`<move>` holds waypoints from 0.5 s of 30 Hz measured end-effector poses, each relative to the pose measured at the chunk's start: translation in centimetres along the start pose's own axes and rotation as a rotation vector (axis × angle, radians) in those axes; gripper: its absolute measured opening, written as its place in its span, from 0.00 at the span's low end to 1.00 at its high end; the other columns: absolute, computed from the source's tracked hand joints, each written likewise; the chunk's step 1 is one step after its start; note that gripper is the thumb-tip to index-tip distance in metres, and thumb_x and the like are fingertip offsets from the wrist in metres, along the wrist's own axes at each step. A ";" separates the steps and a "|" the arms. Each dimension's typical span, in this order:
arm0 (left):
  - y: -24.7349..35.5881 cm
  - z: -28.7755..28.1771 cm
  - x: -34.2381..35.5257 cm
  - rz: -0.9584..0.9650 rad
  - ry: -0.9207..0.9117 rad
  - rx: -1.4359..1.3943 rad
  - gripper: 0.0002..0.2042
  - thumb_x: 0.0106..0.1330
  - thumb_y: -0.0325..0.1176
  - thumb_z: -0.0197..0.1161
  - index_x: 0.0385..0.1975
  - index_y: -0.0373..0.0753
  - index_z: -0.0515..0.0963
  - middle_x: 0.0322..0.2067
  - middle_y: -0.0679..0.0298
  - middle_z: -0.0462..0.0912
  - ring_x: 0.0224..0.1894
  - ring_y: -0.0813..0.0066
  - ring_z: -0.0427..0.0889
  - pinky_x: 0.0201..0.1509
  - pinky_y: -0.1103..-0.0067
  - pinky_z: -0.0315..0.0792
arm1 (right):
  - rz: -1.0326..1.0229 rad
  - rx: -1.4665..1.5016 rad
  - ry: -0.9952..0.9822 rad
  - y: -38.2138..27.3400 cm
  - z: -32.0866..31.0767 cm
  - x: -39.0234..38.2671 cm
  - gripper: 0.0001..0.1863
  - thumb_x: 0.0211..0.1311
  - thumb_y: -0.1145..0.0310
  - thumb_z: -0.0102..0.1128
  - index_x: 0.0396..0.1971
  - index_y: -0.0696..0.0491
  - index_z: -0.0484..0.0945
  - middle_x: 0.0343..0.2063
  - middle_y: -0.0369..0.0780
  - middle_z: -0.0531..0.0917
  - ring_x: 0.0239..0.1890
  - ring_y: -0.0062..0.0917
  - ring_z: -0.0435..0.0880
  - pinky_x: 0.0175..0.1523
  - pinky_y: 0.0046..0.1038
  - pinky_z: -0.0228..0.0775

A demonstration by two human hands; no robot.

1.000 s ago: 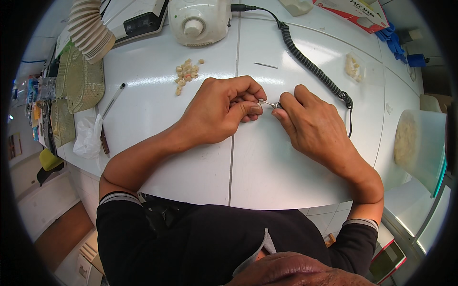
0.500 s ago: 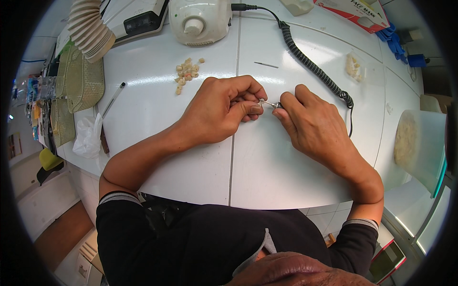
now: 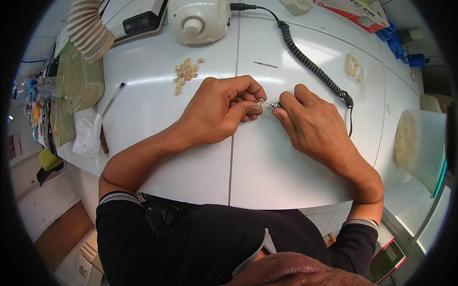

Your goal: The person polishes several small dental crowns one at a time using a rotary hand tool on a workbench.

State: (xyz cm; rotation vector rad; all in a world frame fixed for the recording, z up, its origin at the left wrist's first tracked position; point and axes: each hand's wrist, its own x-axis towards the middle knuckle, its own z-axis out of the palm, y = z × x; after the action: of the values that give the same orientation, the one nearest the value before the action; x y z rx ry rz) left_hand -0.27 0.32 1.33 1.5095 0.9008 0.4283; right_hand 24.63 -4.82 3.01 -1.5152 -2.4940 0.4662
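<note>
Near the middle of the white table (image 3: 281, 181), my left hand (image 3: 219, 105) is closed, pinching a tiny pale piece (image 3: 261, 102) between thumb and fingers; its detail is hard to make out. My right hand (image 3: 310, 121) grips a slim metal rotary handpiece (image 3: 277, 105), whose thin tip reaches leftward to the piece, touching or nearly touching it. Beyond my left hand lies a cluster of small cream-coloured pieces (image 3: 186, 71). A thin metal bit (image 3: 265, 65) rests above my hands.
A white control unit (image 3: 198, 26) with coiled cord (image 3: 310, 62) stands behind. Left are a ribbed hose (image 3: 90, 28), mesh baskets (image 3: 81, 86), a pen (image 3: 113, 100) and plastic bag (image 3: 87, 136). Right are a clear packet (image 3: 354, 66), translucent container (image 3: 417, 148) and red-white box (image 3: 350, 14).
</note>
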 end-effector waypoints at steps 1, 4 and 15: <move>0.0 0.0 0.0 -0.001 0.002 -0.002 0.08 0.79 0.19 0.59 0.51 0.26 0.82 0.40 0.59 0.91 0.43 0.77 0.92 0.50 0.80 0.87 | 0.002 0.004 -0.006 0.0 0.0 0.0 0.17 0.81 0.55 0.65 0.40 0.56 0.79 0.32 0.45 0.79 0.28 0.39 0.86 0.28 0.40 0.77; -0.1 0.0 0.0 -0.002 0.009 -0.002 0.08 0.79 0.19 0.59 0.51 0.26 0.82 0.39 0.59 0.90 0.43 0.78 0.92 0.50 0.80 0.87 | 0.023 0.003 -0.023 -0.1 -0.1 0.1 0.17 0.81 0.56 0.65 0.40 0.56 0.79 0.32 0.45 0.79 0.28 0.40 0.86 0.28 0.40 0.78; 0.0 0.1 0.0 -0.002 0.007 -0.009 0.08 0.79 0.19 0.59 0.52 0.27 0.82 0.39 0.60 0.90 0.43 0.78 0.92 0.50 0.80 0.87 | 0.013 -0.001 -0.034 0.0 -0.2 0.1 0.17 0.81 0.56 0.65 0.40 0.56 0.79 0.33 0.46 0.80 0.29 0.41 0.87 0.29 0.41 0.78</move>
State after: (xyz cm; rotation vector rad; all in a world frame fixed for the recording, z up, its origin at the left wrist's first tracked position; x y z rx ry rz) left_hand -0.25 0.24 1.30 1.4999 0.9046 0.4362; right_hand 24.62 -4.70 3.21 -1.5379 -2.5117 0.4972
